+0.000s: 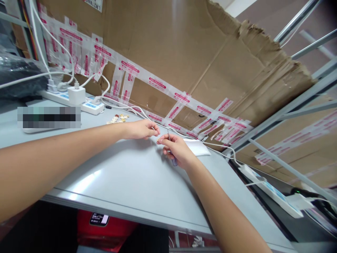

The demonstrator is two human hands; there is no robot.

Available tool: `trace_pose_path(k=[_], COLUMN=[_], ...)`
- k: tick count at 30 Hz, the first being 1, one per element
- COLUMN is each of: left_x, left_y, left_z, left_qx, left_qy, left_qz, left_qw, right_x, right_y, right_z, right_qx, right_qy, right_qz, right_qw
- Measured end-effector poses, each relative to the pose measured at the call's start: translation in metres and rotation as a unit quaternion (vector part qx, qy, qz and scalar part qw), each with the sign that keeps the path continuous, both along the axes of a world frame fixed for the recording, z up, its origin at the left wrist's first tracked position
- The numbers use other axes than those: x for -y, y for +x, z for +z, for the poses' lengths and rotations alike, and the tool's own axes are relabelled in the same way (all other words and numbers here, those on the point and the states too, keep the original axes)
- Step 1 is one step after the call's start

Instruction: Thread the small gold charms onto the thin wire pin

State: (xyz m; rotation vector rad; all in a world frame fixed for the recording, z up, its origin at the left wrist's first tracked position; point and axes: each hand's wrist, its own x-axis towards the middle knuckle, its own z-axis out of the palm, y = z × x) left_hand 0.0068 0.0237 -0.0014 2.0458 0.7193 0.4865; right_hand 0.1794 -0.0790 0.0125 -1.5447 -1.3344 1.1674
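Note:
My right hand (181, 150) is closed around a small screwdriver with a purple see-through handle (174, 161). Its thin metal shaft points up past my fingers, and my thumb and forefinger pinch together at the tip, perhaps on a tiny pale piece. Just to the left, my left hand (140, 129) has its fingertips pressed together above the grey table (126, 175). Whatever lies between them is too small to make out. A small gap separates the two hands. Behind my left wrist lies a loose pile of small cream and yellowish pieces (118, 118), one of them brown.
A white sheet of paper (197, 147) lies behind my right hand. White cables run along the base of the taped cardboard (168, 63). Power strips stand at the back left (92, 107) and on the right (271, 191). A blurred-out object (48, 117) sits at left.

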Motion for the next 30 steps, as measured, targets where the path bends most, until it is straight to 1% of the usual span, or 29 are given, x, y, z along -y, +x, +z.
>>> trace_pose_path(k=[4,7,13,21,24,27,30], left_x=[0.003,0.007,0.009,0.011,0.009,0.007,0.007], left_y=[0.003,0.005,0.004,0.005,0.004,0.003,0.005], left_z=[-0.001,-0.001,-0.001,0.001,0.000,-0.002,-0.004], left_qx=[0.050,0.065,0.027,0.007,-0.001,-0.018,-0.030], left_qy=[-0.038,-0.051,-0.024,-0.001,0.016,0.036,0.065], left_qz=[-0.024,-0.033,-0.016,-0.012,-0.019,-0.018,-0.007], left_qw=[0.998,0.996,0.999,1.000,1.000,0.999,0.997], right_x=[0.001,0.001,0.000,0.002,0.003,0.005,0.006], right_y=[-0.001,-0.002,-0.001,-0.002,-0.002,-0.002,-0.003], right_z=[0.001,0.002,0.003,0.002,0.003,0.004,0.002], right_qx=[-0.020,-0.022,0.017,0.059,0.069,0.112,0.150], right_qy=[0.010,0.020,0.034,0.054,0.060,0.063,0.082], right_qz=[-0.008,-0.019,-0.037,-0.031,-0.027,-0.025,-0.023], right_qw=[1.000,0.999,0.999,0.996,0.995,0.991,0.985])
